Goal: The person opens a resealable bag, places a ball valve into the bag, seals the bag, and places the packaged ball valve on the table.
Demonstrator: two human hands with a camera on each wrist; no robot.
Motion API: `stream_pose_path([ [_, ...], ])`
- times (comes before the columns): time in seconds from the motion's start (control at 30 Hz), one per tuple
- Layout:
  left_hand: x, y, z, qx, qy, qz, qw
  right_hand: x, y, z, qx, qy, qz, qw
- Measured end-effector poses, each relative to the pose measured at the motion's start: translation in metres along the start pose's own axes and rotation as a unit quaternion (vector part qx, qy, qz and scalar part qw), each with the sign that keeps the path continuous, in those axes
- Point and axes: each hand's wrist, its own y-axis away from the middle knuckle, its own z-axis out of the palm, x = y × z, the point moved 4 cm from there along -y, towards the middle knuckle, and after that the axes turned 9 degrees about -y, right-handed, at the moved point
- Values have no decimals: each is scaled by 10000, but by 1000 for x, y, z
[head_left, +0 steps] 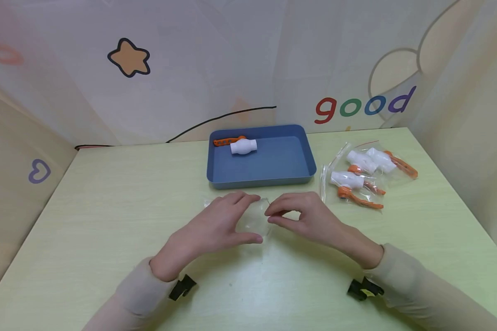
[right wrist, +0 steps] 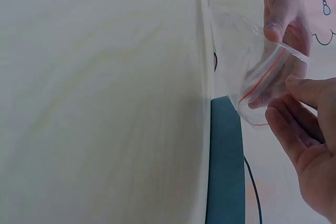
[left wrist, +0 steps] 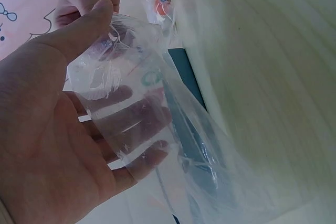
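A clear zip bag (head_left: 254, 220) with a red stripe along its mouth (right wrist: 265, 77) is held above the table between both hands. It looks empty. My left hand (head_left: 215, 225) lies along the bag with thumb and fingers spread apart; in the left wrist view its fingers (left wrist: 128, 124) show through the film. My right hand (head_left: 306, 216) pinches the bag's edge near the mouth, thumb and fingertips close together. Beyond the hands, a blue tray (head_left: 273, 161) holds a white ribbed plastic piece (head_left: 243, 146) and an orange handle with holes (head_left: 228, 141).
To the right of the tray lie several clear bags with white pieces (head_left: 348, 179) and orange handles (head_left: 362, 201) inside. A printed curtain (head_left: 232, 59) hangs behind the pale green table (head_left: 120, 207).
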Motion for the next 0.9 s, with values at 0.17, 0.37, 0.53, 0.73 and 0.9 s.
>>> stream_pose_path([
  [0.17,3,-1,1,16,-76,30,10000,4,0,5,-127,-166,511,9985],
  [0.37,4,-2,1,24,-117,-57,9999,7,0,8,-264,-345,1030,9937],
  [0.53,5,-2,1,82,-97,-97,9999,7,-1,9,-413,-424,1424,9880],
  [0.73,5,-2,1,174,-79,-85,9998,7,0,9,-472,-526,1657,9836],
  [0.9,6,-2,0,213,-81,-76,9997,7,0,9,-400,-610,1714,9825],
])
